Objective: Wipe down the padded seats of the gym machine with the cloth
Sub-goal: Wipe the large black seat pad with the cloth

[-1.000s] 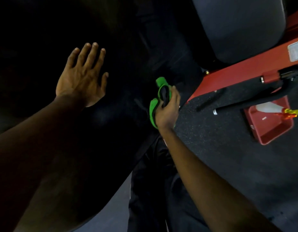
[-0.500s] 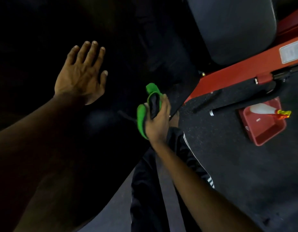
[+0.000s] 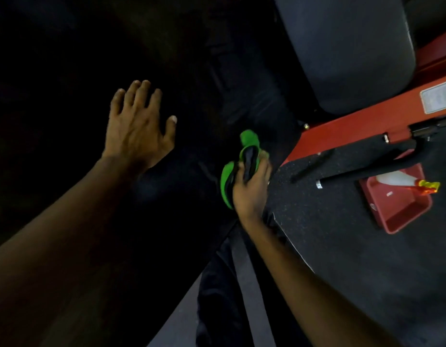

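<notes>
My right hand [image 3: 252,189] grips a bunched green and black cloth [image 3: 242,166] at the right edge of a large black padded surface [image 3: 116,221] that fills the left of the view. My left hand [image 3: 139,128] lies flat on that dark pad, fingers spread, empty. A second grey-black padded seat [image 3: 349,51] rises at the top right, mounted on the machine's red frame [image 3: 354,126]. The cloth is well short of that seat.
A red tray [image 3: 402,216] holding a white spray bottle [image 3: 402,181] with an orange-yellow trigger sits on the speckled rubber floor [image 3: 354,259] at right. A black bar [image 3: 367,171] of the machine runs just above it. My dark trousers show below the right arm.
My right hand with the cloth slid left and toward me along the pad's edge, then held about there. My left hand stayed flat on the pad.
</notes>
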